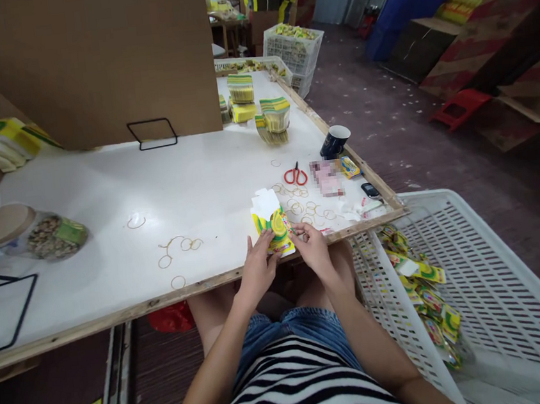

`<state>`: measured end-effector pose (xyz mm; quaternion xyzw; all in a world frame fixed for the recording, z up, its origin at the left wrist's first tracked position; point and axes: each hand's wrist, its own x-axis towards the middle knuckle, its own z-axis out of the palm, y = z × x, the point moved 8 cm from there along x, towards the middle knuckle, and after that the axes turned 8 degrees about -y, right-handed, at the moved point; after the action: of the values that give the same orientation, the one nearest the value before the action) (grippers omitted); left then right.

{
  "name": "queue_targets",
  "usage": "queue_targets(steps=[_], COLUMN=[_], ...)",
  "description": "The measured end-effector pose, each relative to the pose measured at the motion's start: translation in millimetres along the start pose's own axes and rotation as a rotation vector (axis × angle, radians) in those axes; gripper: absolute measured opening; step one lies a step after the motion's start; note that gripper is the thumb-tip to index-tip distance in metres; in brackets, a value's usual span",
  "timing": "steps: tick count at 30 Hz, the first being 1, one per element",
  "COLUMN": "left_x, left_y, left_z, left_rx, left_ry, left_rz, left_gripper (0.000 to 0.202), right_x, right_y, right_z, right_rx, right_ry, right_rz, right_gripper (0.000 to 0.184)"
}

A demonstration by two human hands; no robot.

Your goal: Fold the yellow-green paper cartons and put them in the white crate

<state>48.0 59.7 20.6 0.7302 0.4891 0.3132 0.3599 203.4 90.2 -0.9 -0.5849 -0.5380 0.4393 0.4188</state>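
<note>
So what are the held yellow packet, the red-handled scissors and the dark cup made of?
Yellow packet: probably printed card, with flat panels and white flaps.
Red-handled scissors: handles likely plastic or coated, being smoothly red; dark blades probably metal.
Dark cup: perhaps glazed ceramic, given its slight sheen.

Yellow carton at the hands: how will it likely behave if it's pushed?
The yellow carton is probably light, as it looks like thin card. Its open white flaps would likely bend easily. It may slide on the smooth-looking tabletop.
</note>
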Motion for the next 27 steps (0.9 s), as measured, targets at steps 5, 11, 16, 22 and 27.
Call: queue_targets(steps=[5, 11, 16, 22, 27], left_x=[-4, 3, -1, -5, -5], left_y=[-2, 3, 16, 7, 3], left_z=[-24.2, -1.9, 1.7, 0.0, -0.8], left_rx=[-0.386, -1.002, -1.117, -1.02, -0.918], left_ry=[0.222, -0.032, -0.099, 0.007, 0.059], left_rz=[-0.03, -0.134, -0.08, -0.118, -0.185], left_gripper=[0.044, 0.06, 0.056, 0.048, 0.05], right_x=[-15, -41, -47, -51, -56], right_y=[-11, -18, -17, -23, -20], right_z=[-8, 7, 16, 14, 13], right_rx=[0.335, 0.531, 0.556, 0.453, 0.318], right_ry=[0.019, -0.117, -0.18, -0.213, -0.148], right_rz=[-0.004, 0.082, 0.124, 0.102, 0.059], right_gripper=[0.036, 0.039, 0.039, 0.043, 0.034])
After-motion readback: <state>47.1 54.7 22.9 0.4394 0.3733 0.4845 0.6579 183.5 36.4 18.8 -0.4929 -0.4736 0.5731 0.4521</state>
